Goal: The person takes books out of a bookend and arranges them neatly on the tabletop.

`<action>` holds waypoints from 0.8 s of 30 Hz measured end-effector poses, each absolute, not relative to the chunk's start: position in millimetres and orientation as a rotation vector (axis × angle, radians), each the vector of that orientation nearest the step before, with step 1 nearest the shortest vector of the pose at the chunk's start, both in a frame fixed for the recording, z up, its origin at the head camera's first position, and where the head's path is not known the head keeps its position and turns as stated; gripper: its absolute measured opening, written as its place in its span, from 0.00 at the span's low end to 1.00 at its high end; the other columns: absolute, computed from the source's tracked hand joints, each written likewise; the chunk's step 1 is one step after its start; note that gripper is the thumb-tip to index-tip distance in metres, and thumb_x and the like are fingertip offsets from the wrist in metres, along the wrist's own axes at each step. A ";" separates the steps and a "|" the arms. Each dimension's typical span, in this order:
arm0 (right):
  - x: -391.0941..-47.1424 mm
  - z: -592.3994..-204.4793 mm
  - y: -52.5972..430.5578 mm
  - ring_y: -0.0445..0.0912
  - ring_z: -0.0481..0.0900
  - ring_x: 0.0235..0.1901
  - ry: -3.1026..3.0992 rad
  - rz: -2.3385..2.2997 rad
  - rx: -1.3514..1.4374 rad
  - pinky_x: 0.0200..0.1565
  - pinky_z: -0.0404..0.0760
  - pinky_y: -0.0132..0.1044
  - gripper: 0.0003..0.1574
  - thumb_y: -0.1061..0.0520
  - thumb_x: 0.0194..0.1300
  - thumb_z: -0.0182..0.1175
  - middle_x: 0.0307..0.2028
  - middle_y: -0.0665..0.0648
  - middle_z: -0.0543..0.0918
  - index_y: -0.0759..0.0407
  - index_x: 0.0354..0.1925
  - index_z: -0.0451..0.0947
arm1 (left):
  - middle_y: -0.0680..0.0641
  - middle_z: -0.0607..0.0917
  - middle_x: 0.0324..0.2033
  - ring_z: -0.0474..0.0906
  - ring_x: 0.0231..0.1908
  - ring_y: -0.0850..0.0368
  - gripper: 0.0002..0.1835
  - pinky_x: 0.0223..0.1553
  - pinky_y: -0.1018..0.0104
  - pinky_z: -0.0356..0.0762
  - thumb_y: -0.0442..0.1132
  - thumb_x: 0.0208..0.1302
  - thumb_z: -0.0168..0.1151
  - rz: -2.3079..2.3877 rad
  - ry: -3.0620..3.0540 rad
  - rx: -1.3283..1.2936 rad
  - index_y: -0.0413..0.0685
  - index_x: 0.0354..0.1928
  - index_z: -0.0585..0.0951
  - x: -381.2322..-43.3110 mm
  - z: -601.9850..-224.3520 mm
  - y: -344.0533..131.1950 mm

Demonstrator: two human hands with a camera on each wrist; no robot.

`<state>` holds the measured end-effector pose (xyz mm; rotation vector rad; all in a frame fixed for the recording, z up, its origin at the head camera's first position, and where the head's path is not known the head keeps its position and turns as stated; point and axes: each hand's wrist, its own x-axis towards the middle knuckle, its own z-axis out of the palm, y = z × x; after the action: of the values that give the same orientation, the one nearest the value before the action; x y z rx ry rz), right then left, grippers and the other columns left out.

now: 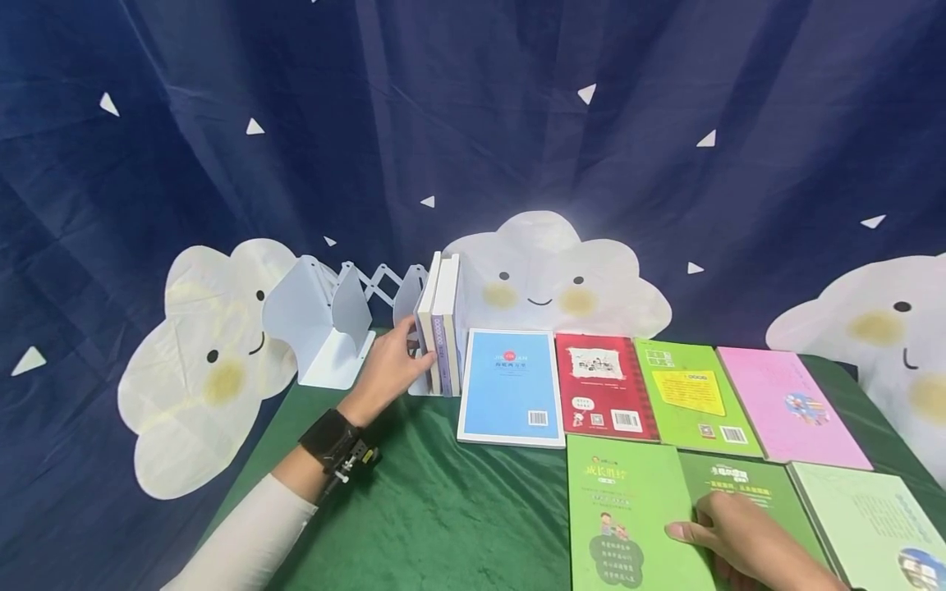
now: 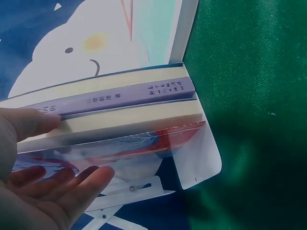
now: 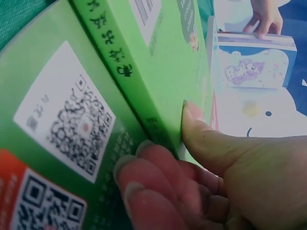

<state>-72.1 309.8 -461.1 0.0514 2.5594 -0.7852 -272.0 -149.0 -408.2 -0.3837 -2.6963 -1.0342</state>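
Observation:
My left hand is at the upright books in the expandable metal bookend. Its thumb touches the edge of the left book, and the relaxed fingers lie along that book's outer side. Beside it stands a book with a purple spine. At the front right, my right hand pinches a bright green book by its right edge. The thumb lies on the cover and the fingertips sit by the spine. A darker green book lies beside it, partly hidden by the hand in the head view.
The pale expandable bookend stretches along the table's back left. A blue book, a red book, a yellow-green book and a pink book lie in a row. A pale green book lies front right. Behind hangs a curtain.

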 end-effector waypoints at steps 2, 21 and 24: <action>-71.2 -461.6 312.0 0.42 0.75 0.11 2.551 -0.827 -0.003 0.15 0.70 0.29 0.25 0.38 0.64 0.69 0.14 0.51 0.78 0.59 0.39 0.85 | 0.35 0.87 0.55 0.88 0.52 0.39 0.36 0.52 0.48 0.88 0.39 0.61 0.71 -1.024 -2.715 -0.391 0.38 0.70 0.71 -274.1 -410.1 -147.7; -75.1 -458.9 303.1 0.42 0.76 0.11 2.618 -0.658 0.156 0.17 0.78 0.34 0.29 0.37 0.64 0.69 0.12 0.53 0.77 0.56 0.21 0.75 | 0.26 0.84 0.54 0.86 0.51 0.34 0.26 0.47 0.40 0.86 0.28 0.64 0.53 -1.246 -2.582 -0.283 0.32 0.66 0.68 -274.1 -440.7 -128.2; -74.2 -453.6 303.6 0.42 0.75 0.10 2.648 -0.701 0.173 0.16 0.77 0.35 0.29 0.37 0.67 0.67 0.11 0.52 0.76 0.56 0.21 0.74 | 0.26 0.85 0.48 0.87 0.45 0.34 0.20 0.42 0.42 0.87 0.28 0.65 0.52 -1.230 -2.559 -0.260 0.29 0.59 0.71 -271.0 -443.4 -132.2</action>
<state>-74.2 303.6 -453.6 0.1733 2.6485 -0.7008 -271.0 -132.2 -443.4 -0.2595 -2.5595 -1.2304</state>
